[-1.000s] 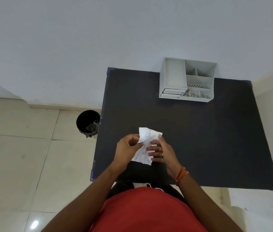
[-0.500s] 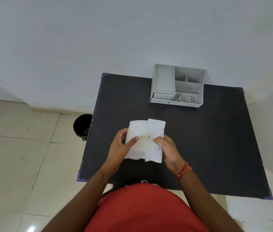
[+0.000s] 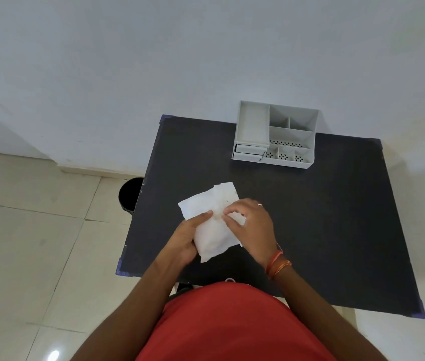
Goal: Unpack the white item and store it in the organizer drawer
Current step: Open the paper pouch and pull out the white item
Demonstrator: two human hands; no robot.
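A white item in an unfolded white wrapper (image 3: 211,220) is held above the near left part of the black table (image 3: 323,217). My left hand (image 3: 184,239) grips its lower left side, thumb on top. My right hand (image 3: 249,225) pinches at the wrapper's middle from the right, fingers curled over it. The light grey organizer (image 3: 275,134) stands at the table's far edge against the wall, with its small drawers (image 3: 248,152) at the lower left front, both pushed in.
A black waste bin (image 3: 129,195) sits on the tiled floor just left of the table. The white wall rises right behind the organizer. My red shirt fills the bottom of the view.
The wrapper has been spread open wider and turned to slant left. My right hand moved onto its middle. The view shifted, so the table sits further right.
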